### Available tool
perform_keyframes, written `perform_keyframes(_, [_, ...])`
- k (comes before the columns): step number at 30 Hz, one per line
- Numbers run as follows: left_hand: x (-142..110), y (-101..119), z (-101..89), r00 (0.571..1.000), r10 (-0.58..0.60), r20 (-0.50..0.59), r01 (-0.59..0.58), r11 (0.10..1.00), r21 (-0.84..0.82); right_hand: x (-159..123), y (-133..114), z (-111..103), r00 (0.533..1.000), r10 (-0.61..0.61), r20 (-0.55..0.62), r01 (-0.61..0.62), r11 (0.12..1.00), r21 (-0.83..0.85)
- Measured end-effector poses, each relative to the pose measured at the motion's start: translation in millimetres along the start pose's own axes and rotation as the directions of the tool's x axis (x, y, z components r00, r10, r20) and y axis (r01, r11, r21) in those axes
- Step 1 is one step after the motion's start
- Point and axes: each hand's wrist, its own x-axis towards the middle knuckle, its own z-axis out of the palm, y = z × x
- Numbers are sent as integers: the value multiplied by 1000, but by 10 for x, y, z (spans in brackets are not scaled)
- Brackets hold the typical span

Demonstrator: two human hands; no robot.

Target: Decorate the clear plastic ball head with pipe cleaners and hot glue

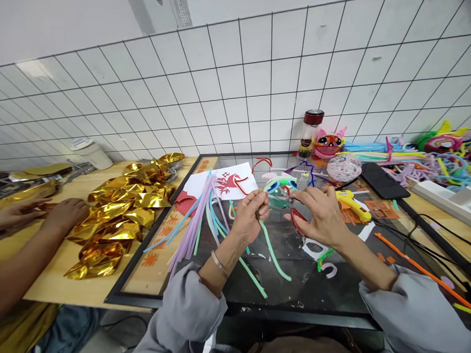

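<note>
My left hand is closed in a pinch on a mint-green pipe cleaner that hangs down and curves over the dark glass work board. My right hand grips red-handled scissors, their tip close to the top of the pipe cleaner. Just behind my fingers sits a small pipe-cleaner figure in green, blue and white. Both hands are raised slightly above the board, a few centimetres apart.
A bundle of purple, blue and green pipe cleaners lies left of my hands. Gold foil pieces cover the wooden table, where another person's hands rest. A yellow glue gun, a black phone, a jar and tangled pipe cleaners lie to the right.
</note>
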Motion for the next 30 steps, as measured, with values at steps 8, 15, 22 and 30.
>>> perform_keyframes(8, [-100,-79,82,998,-43,47,39,996,86,-34,-76,23,999,-26,19,24,998,64])
perform_keyframes(15, [-115,-84,84,998,-25,58,12,974,225,-53,-69,54,1000,-26,1,25,974,224])
perform_keyframes(22, [-117,-96,73,995,-38,92,14,969,248,-55,-95,66,999,30,-23,-18,914,406])
perform_keyframes(30, [-104,-48,-35,955,247,162,-293,861,415,-70,-82,46,976,133,172,-200,857,475])
